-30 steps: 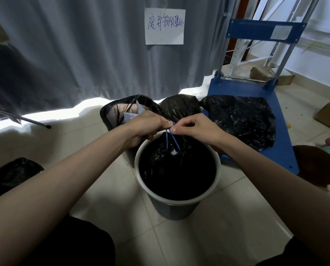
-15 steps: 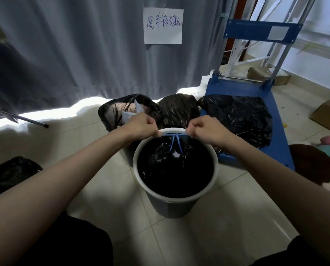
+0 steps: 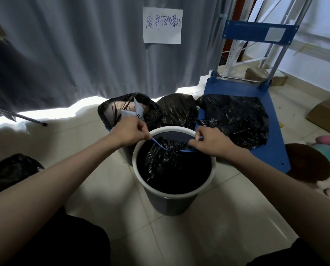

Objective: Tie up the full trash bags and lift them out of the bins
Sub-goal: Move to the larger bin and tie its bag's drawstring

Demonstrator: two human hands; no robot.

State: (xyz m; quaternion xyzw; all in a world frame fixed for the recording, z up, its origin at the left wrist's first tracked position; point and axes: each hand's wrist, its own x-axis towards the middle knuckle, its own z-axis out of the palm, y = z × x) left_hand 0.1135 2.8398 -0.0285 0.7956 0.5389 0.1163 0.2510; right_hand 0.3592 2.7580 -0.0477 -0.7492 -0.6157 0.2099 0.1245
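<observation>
Plastic of the black trash bag (image 3: 166, 160) inside the white-rimmed bin (image 3: 174, 194) looks thin, soft and probably light. Best hold is its blue drawstring (image 3: 161, 146): left hand (image 3: 130, 132) and right hand (image 3: 210, 144), apart over the bin rim, each pinch one end.

Waste-collection corner — bagged trash (image 3: 235, 120), blue trolley (image 3: 256, 89)

We get one head-worn wide-angle view, looking forward and down from close above the white-rimmed bin (image 3: 174, 193); curtain (image 3: 83, 54) ahead, blue cart (image 3: 256, 89) at right.
</observation>
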